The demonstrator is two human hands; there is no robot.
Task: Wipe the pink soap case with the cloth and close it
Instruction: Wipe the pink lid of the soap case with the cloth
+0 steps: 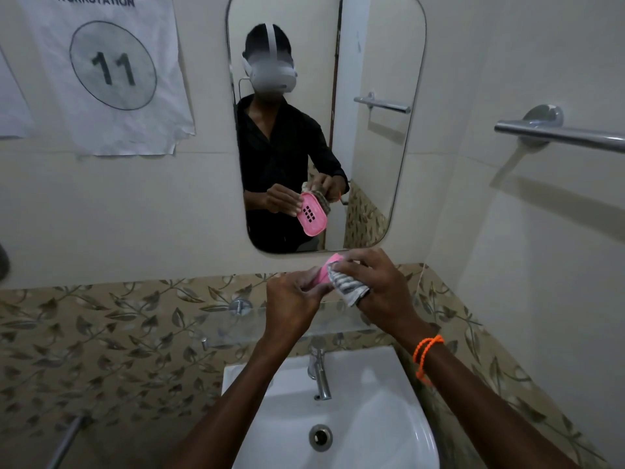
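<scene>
My left hand (pixel 294 296) grips the pink soap case (pixel 325 272) above the glass shelf, just under the mirror. Only a small pink part of the case shows between my hands. My right hand (pixel 375 282) holds a grey striped cloth (pixel 348 287) bunched against the case. In the mirror (pixel 389 164) the case's reflection shows its perforated pink side, with the cloth behind it. Whether the case is open cannot be told.
A white sink (pixel 389 418) with a chrome tap (pixel 319 374) lies below my arms. A glass shelf (pixel 236 330) runs along the leaf-patterned tiles. A towel bar (pixel 558 133) juts from the right wall. A paper sign (pixel 111 69) hangs at upper left.
</scene>
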